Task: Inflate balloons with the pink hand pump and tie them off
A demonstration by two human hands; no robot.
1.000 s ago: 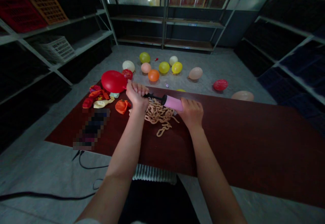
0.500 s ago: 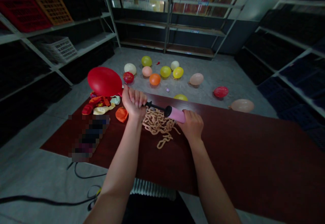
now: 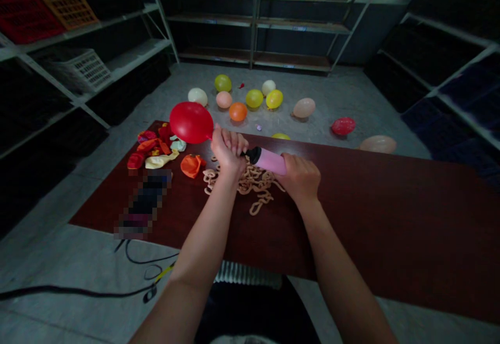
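A pink and black hand pump [image 3: 272, 161] spans the space between my hands, above the dark red table [image 3: 363, 203]. My right hand [image 3: 302, 177] is wrapped round its pink barrel. My left hand [image 3: 230, 149] is closed round the pump's black end and the neck of an inflated red balloon [image 3: 191, 122], which sticks out to the left. Beneath the pump lies a tangled pile of beige cord [image 3: 260, 183], partly hidden by my left hand. A flat orange balloon [image 3: 192, 166] rests left of the cord.
Several limp balloons [image 3: 154, 149] and a pixelated dark object [image 3: 146, 201] lie on the table's left part. Inflated balloons [image 3: 238, 111] are scattered on the floor behind. Metal shelves [image 3: 252, 21] stand on three sides. A black cable [image 3: 78, 292] runs along the floor at lower left.
My left hand has moved right with the red balloon, towards my right hand. The black rod visible between my hands earlier is now mostly out of sight. The view has tilted down slightly.
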